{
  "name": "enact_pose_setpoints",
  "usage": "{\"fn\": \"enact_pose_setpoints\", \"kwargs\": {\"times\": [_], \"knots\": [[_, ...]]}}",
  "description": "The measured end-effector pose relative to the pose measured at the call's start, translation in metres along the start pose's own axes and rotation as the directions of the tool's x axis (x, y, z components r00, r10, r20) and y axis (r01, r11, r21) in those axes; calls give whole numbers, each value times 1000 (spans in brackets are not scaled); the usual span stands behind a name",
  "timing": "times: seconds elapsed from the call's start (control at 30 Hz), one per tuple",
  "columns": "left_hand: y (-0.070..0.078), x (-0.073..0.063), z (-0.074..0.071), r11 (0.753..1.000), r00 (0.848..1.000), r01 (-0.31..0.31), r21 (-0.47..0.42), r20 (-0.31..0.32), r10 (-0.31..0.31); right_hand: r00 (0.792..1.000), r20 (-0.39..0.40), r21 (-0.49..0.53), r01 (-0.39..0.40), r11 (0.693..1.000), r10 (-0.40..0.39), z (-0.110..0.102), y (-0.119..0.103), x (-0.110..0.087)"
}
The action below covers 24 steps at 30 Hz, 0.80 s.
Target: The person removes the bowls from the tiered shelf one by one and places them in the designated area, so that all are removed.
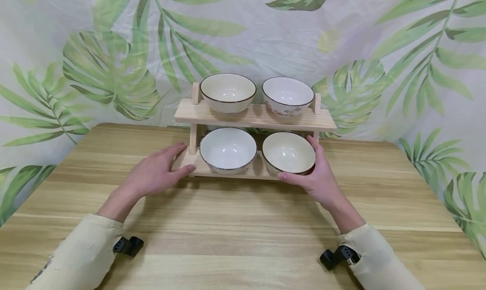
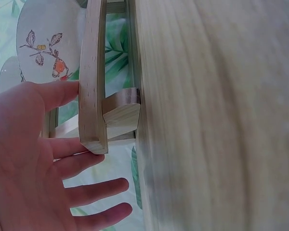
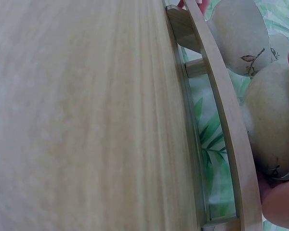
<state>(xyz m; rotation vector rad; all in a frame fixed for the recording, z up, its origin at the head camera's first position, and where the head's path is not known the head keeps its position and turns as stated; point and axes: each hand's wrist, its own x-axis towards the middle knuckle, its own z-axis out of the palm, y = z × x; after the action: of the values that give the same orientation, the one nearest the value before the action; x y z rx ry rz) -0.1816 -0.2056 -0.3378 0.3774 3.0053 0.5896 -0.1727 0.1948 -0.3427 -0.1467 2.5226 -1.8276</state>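
A two-tier wooden rack [image 1: 258,118] carries two bowls on each tier. My right hand [image 1: 317,176] grips the cream bowl [image 1: 289,151] at the lower right, thumb at its front rim and a finger at the far side. The right wrist view shows this bowl's outside [image 3: 274,113] with part of that hand at the edge. My left hand [image 1: 157,170] rests at the left end of the lower board, thumb and fingers spread, fingertips touching the wood [image 2: 91,96]. Beside it sits a white bowl [image 1: 228,150], flower-painted outside in the left wrist view.
On the upper tier stand a cream bowl [image 1: 228,92] and a white floral bowl [image 1: 288,95], between short end posts. The rack stands near the back edge of the wood-grain table [image 1: 235,231]. Behind it hangs a leaf-print cloth [image 1: 265,37].
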Motion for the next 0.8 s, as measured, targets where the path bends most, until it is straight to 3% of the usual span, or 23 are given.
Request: {"fn": "enact_pose_setpoints", "kwargs": {"times": [0.8], "knots": [[-2,-1,0,999,1000,-22,-49,-9,22,997,38,-22,62,998,-61,-12,5,-1]]}}
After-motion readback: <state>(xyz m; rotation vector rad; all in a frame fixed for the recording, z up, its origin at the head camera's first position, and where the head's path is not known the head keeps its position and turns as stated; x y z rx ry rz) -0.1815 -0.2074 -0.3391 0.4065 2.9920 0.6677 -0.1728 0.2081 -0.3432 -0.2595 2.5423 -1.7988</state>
